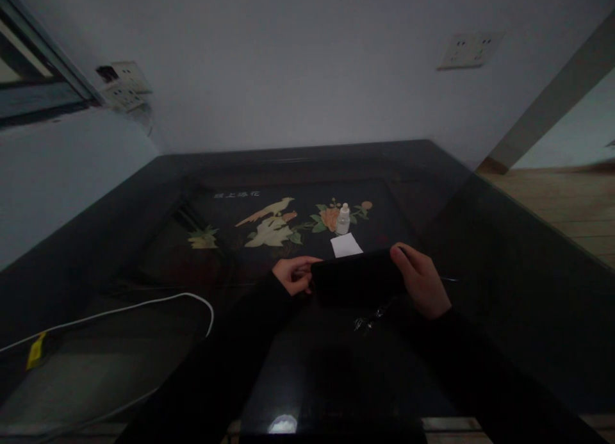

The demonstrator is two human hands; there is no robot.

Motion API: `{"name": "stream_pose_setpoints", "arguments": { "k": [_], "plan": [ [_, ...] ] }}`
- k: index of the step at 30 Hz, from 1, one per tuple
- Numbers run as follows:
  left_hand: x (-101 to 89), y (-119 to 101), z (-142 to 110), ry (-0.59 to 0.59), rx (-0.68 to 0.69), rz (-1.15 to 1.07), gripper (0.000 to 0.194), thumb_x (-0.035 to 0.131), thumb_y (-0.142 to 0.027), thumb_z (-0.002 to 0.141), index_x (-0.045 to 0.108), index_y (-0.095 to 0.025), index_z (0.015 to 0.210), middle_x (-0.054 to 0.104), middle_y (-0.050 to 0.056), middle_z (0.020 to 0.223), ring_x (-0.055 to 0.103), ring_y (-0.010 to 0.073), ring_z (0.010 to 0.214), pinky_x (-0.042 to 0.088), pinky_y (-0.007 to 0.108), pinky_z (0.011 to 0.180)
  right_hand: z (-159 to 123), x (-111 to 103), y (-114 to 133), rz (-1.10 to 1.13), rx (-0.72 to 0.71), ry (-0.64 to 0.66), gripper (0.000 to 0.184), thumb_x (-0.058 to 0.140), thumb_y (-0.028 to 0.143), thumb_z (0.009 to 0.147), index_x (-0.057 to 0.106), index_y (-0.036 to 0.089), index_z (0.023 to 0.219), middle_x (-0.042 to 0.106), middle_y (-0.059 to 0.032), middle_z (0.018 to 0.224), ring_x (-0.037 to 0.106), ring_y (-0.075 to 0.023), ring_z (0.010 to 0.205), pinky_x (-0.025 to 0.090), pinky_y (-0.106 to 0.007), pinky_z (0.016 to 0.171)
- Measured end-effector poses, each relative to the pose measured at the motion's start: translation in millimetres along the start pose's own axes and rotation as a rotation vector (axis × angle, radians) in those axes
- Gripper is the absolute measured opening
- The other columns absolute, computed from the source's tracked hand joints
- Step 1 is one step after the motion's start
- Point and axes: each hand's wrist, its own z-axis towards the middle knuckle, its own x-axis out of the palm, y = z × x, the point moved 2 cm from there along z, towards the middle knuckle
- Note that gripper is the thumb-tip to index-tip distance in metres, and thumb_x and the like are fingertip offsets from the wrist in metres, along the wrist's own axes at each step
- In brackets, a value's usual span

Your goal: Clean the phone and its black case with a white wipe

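Note:
Both hands are at a black oblong case [358, 279], held level above the dark tabletop. My right hand [421, 279] grips its right end, thumb over the top edge. At the left end, my left hand [294, 274] is closed with its fingers curled against the case's edge. Just beyond the case lies a small white cloth or paper square [346, 245], partly covered by it. Behind that square stands a small clear bottle [343, 220] with a white cap. Below the case, a thin shiny thing, perhaps a pair of glasses [369, 318], lies on the table.
The glossy black table [288, 168] carries a bird-and-flower picture [273, 223] and reaches the wall. A white cable [144, 302] with a yellow tag [36, 351] runs across the left side. Wall sockets [471, 50] sit at the upper right, others [125, 88] at the left.

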Motion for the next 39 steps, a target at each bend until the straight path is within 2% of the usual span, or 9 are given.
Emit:
{"name": "stream_pose_setpoints", "arguments": {
  "k": [17, 31, 39],
  "plan": [
    [2.4, -14.2, -5.9, -0.04, 0.009, 0.071, 0.033, 0.053, -0.018, 0.063, 0.063, -0.011, 0.094, 0.059, -0.003, 0.062, 0.057, 0.0075, 0.053, 0.045, 0.018, 0.055, -1.0, 1.3, 0.5, -0.024, -0.028, 0.013, 0.036, 0.043, 0.048, 0.084, 0.042, 0.019, 0.062, 0.036, 0.0043, 0.056, 0.036, -0.0104, 0.052, 0.03, -0.022, 0.045],
    [-0.1, -1.8, -1.6, -0.034, 0.029, 0.173, 0.031, 0.051, -0.022, 0.064, 0.063, -0.01, 0.09, 0.057, -0.001, 0.061, 0.055, 0.008, 0.054, 0.04, 0.017, 0.054, -2.1, -0.6, 6.1, -0.061, -0.075, 0.016, 0.035, 0.042, 0.047, 0.084, 0.045, 0.019, 0.062, 0.039, 0.0036, 0.055, 0.038, -0.0114, 0.052, 0.031, -0.022, 0.046],
    [-5.3, -3.2, 0.4, -0.079, 0.085, 0.317, 0.036, 0.05, -0.02, 0.062, 0.066, -0.01, 0.092, 0.058, -0.001, 0.062, 0.051, 0.0087, 0.057, 0.038, 0.018, 0.057, -3.3, -3.2, 6.4, -0.031, -0.078, 0.08, 0.034, 0.044, 0.046, 0.084, 0.048, 0.019, 0.064, 0.039, 0.0038, 0.054, 0.039, -0.0112, 0.05, 0.032, -0.022, 0.045]
  ]
}}
